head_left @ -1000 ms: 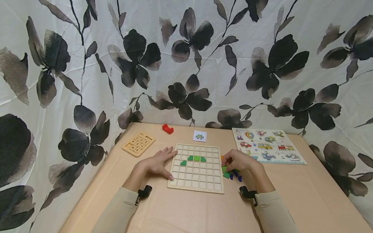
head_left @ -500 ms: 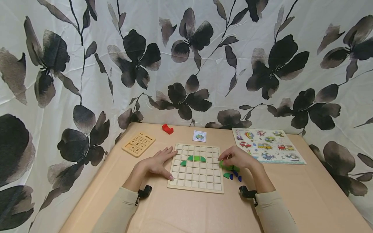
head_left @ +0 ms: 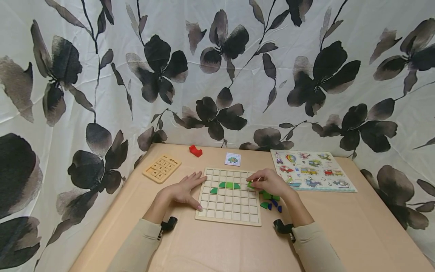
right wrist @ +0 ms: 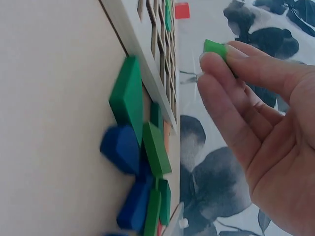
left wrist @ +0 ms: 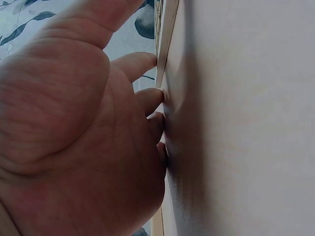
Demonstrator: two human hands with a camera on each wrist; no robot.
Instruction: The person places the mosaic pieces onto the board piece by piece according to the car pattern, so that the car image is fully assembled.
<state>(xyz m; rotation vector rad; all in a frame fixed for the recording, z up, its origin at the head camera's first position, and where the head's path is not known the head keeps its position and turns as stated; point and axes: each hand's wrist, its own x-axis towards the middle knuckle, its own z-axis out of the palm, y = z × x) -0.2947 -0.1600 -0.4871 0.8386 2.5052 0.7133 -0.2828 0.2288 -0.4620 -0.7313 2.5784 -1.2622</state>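
A wooden grid board (head_left: 225, 209) lies mid-table in the head view, with several green pieces (head_left: 230, 185) set in its upper cells. My left hand (head_left: 183, 190) rests along its left edge, fingers spread and thumb at the lower left rim. Over the board's right side, my right hand (head_left: 270, 183) pinches a small light green block (right wrist: 214, 47) between thumb and fingertips. In the right wrist view that block is raised above the table. Beside the board's right edge lies a loose pile of green blocks (right wrist: 156, 150) and blue blocks (right wrist: 121, 149).
Behind the board stands a small pattern card (head_left: 232, 159) lying flat, with a red piece (head_left: 195, 151) to its left. A wooden number board (head_left: 161, 169) lies at the left, a picture puzzle board (head_left: 314, 170) at the back right. A floral curtain (head_left: 217, 75) hangs behind the table.
My right hand has lifted a light green block from the pile and moved left, over the board's right side. My left hand has stayed in place.
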